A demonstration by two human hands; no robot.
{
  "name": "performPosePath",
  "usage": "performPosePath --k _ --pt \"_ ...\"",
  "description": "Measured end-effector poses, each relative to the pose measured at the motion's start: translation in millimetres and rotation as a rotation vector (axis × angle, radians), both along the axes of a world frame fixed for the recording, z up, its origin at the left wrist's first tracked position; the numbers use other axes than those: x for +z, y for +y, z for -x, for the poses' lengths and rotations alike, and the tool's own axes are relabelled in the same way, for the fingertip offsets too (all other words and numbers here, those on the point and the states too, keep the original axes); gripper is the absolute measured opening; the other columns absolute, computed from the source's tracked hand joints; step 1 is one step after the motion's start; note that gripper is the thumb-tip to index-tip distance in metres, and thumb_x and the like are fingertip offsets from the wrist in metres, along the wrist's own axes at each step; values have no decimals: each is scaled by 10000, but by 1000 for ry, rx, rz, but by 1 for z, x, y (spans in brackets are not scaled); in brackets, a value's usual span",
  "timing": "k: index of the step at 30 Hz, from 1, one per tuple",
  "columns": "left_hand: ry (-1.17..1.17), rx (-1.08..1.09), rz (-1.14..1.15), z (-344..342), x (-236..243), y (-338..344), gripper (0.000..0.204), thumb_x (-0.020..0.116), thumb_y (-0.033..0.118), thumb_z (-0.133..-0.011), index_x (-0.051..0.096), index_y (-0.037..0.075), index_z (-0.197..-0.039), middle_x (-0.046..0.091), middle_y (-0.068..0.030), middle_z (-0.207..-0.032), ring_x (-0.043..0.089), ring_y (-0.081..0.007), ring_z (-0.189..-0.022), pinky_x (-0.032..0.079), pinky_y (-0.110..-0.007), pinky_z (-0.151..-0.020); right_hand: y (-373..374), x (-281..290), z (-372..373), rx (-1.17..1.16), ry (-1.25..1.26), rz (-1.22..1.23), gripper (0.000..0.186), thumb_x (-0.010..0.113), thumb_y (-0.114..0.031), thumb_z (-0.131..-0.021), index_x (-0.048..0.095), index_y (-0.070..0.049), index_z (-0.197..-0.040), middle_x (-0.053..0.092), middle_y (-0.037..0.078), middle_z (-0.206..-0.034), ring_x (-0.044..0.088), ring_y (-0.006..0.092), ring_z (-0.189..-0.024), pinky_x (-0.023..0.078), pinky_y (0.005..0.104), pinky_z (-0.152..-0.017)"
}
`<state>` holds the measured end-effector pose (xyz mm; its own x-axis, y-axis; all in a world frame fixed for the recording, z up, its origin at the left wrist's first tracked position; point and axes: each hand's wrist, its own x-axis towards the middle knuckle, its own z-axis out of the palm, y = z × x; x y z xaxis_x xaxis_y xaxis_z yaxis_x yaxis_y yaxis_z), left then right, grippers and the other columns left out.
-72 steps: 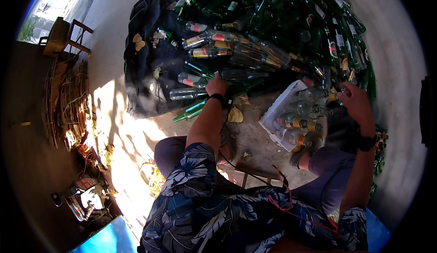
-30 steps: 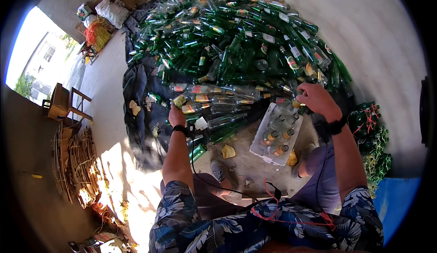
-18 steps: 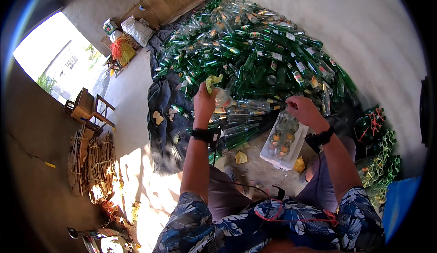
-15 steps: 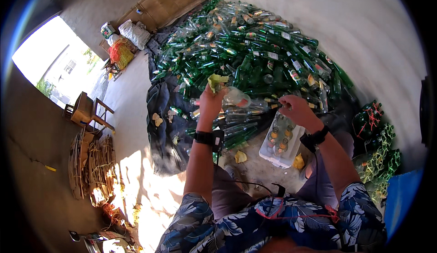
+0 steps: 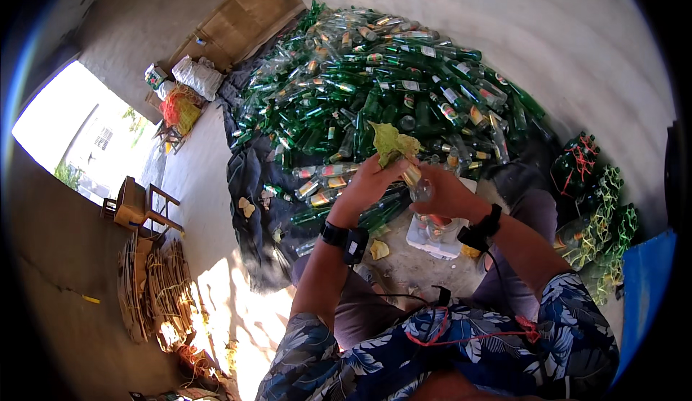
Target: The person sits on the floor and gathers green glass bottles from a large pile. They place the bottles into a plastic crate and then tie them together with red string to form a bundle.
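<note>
Floor: pale, sunlit near the bundled cardboard; dark sheeting lies under the bottle heap.
Clear bottle: raised between both hands, near the white crate.
Left hand: closed on the bottle's gold-coloured part, a yellow-green leaf at its fingertips.
Right hand: gripping the clear part; some fingers are hidden.
Glass: likely stiff, smooth, fairly light if empty; slippery when damp, apt to chip if knocked.
Best hold: fingers wrapped round the body, the other hand steadying the neck.
Leaf: probably soft and easily torn; a light pinch suffices.
</note>
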<state>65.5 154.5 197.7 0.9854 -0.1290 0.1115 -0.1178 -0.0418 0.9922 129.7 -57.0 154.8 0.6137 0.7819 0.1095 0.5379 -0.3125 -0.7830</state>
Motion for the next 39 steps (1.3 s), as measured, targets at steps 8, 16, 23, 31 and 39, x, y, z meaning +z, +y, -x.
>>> performPosePath --k 8,16,23,31,39 --pt "72 387 446 -14 -1 76 492 412 395 -1099 528 -62 -1240 690 -203 -1135 706 -305 -1049 596 -401 -869 -26 -20 2 -53 33 -84 842 862 -287 -719 468 -56 -1426 674 183 -1119 681 310 -1018 534 409 -878" --pt "-300 1434 723 107 -68 301 651 592 400 -993 380 9 -1468 512 -141 -1408 592 -310 -1223 546 -412 -948 -64 -19 -25 -356 407 -461 563 846 -188 -762 563 -20 -1218 626 57 -990 628 144 -898 546 319 -791" --pt "3 815 236 42 -46 159 234 647 152 -971 653 27 -1168 729 -71 -1034 711 -176 -891 541 -291 -764 -84 -52 -55 -539 409 -552 380 814 -88 -769 608 -36 -1083 628 21 -944 614 114 -815 509 297 -724" --pt "158 554 -227 33 -101 128 224 677 108 -916 681 -30 -1093 724 -71 -905 691 -122 -803 536 -250 -695 -86 -125 -51 -650 430 -555 229 792 -108 -808 632 -69 -966 614 -29 -844 565 77 -742 470 275 -677" --pt "264 426 -765 22 -135 136 247 692 234 -886 717 15 -996 721 -63 -833 677 -142 -721 529 -295 -686 -78 -196 -23 -777 568 -444 276 803 -99 -804 668 -32 -1035 656 7 -871 601 113 -774 497 304 -688"
